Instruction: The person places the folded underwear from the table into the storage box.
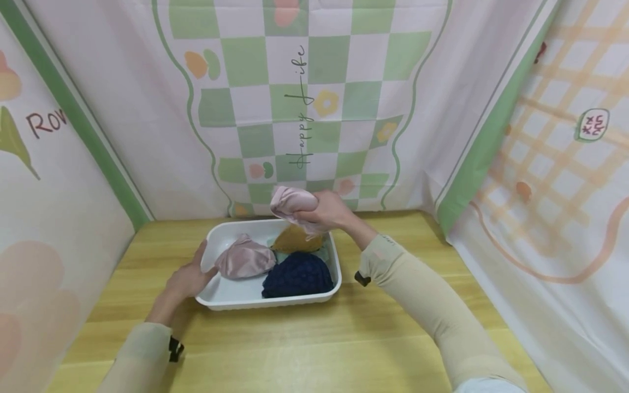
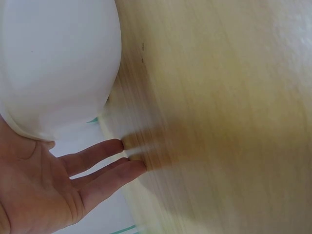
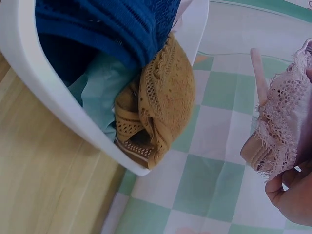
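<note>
My right hand grips a folded pale pink lace-edged bra above the back of the white tray. In the right wrist view, the lace and a strap of this pink bra hang beside the fingers. At the tray's left end, my left hand holds the rim, thumb over the edge. Its other visible fingers stretch straight down outside the tray. Inside lie a dusty-pink satin bra, a navy bra and a mustard lace bra. Mint-green fabric is partly hidden beneath them.
The tray stands on a light wooden table, near its back edge. Behind it hangs a green-and-white checked curtain. Printed cloths enclose the left and right sides.
</note>
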`<act>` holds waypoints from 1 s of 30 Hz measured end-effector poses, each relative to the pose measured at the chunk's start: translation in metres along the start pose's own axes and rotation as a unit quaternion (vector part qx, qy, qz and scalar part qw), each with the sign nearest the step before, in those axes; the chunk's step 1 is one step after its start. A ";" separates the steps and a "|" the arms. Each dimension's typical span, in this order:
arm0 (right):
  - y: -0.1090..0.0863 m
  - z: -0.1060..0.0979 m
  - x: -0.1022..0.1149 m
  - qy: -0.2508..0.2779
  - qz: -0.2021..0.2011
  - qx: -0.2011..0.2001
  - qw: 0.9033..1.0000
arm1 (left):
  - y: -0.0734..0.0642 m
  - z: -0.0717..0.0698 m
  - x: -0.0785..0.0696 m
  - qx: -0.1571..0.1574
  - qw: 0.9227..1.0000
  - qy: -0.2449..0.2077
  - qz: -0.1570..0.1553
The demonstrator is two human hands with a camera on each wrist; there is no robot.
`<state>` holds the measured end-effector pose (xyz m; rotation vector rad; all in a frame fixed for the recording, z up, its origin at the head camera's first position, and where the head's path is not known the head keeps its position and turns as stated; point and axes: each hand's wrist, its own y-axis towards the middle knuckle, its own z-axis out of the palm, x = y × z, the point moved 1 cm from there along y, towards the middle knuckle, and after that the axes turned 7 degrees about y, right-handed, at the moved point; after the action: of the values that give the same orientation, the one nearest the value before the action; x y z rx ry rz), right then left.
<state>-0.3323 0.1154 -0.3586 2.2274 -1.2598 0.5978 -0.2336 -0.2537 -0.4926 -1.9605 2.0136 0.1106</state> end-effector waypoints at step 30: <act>0.021 0.044 0.036 0.003 -0.027 0.065 0.997 | 0.000 -0.001 0.000 -0.003 1.000 -0.005 -0.002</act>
<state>-0.3277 0.0552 -0.3671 2.3562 -1.1826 0.6839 -0.2333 -0.2540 -0.4914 -1.9637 2.0049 0.1268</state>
